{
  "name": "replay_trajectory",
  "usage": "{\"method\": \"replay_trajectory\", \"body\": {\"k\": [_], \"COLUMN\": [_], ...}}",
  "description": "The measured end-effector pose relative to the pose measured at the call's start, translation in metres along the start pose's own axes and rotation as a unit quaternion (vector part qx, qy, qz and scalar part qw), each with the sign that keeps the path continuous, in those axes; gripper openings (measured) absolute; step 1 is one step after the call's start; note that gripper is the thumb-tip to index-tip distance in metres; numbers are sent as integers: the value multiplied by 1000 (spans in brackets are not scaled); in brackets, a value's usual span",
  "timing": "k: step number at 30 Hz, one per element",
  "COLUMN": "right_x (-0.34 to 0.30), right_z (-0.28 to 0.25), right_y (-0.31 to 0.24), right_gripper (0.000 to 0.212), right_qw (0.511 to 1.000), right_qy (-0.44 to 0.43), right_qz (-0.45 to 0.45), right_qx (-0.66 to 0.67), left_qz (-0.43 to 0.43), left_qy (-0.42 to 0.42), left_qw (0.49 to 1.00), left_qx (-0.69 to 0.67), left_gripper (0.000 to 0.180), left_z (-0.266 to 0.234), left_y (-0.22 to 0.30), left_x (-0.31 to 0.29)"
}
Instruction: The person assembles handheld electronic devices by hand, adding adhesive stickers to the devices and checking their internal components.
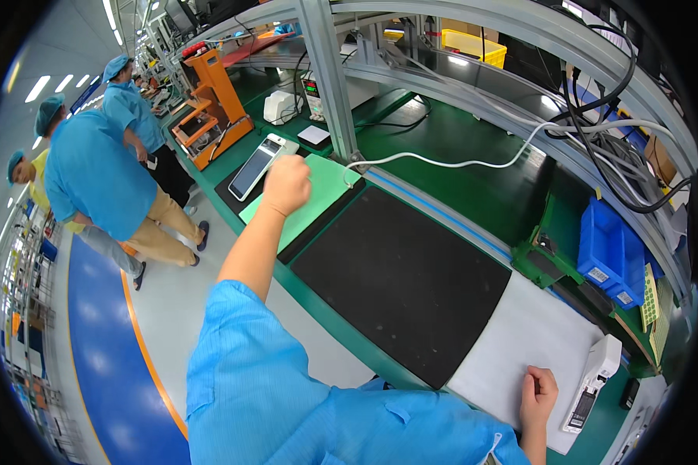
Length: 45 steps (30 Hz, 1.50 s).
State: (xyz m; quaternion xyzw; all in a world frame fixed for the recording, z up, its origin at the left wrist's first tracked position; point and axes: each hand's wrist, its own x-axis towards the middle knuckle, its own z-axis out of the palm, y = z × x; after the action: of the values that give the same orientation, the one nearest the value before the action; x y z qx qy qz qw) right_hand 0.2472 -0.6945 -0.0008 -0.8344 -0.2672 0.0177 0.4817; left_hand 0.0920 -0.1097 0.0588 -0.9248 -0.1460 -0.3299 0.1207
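Note:
My left hand [288, 186] is closed in a fist above a light green sheet [318, 190], close beside a white handheld terminal [262, 167] with a dark screen. The fingers' inner side is turned away, so whatever they may hold is hidden. The terminal lies face up on a black mat at the bench's left part. On the right, my right hand [538, 395] rests on a white mat [523, 337] with its fingers curled in and nothing seen in them. Just right of it lies another white device [592, 384], its dark battery bay showing.
A large black mat [403, 275] covers the middle of the green bench. Behind it run metal frame posts [327, 77] and a white cable [457, 163]. Blue bins [611, 252] stand at right, an orange fixture [213, 108] at far left. People in blue [97, 170] stand beyond the bench.

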Motion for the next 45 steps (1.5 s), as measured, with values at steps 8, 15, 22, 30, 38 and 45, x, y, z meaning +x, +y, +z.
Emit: {"method": "replay_trajectory", "body": {"k": [8, 15, 22, 30, 38, 45], "right_x": [0, 3, 5, -6, 16, 20], "right_z": [5, 6, 6, 0, 53, -13], "right_y": [-5, -10, -5, -11, -88, -20], "right_gripper": [9, 10, 9, 13, 98, 74], "right_qw": [999, 998, 998, 994, 769, 716], "right_qy": [6, 15, 18, 5, -240, 4], "right_qz": [-11, -11, -40, -92, 62, 172], "right_qx": [-41, -52, -44, -62, 590, 677], "left_qz": [-609, -593, -604, -401, -41, 25], "left_qy": [-180, -302, -147, -11, -7, -137], "left_qw": [768, 746, 772, 760, 917, 838], "left_qx": [84, 19, -133, -512, -396, -527], "left_gripper": [94, 99, 77, 59, 81, 65], "left_z": [17, 12, -19, -90, -107, -83], "left_y": [-81, -127, -104, 45, 315, 385], "left_x": [-25, -34, -42, -75, -28, -41]}}
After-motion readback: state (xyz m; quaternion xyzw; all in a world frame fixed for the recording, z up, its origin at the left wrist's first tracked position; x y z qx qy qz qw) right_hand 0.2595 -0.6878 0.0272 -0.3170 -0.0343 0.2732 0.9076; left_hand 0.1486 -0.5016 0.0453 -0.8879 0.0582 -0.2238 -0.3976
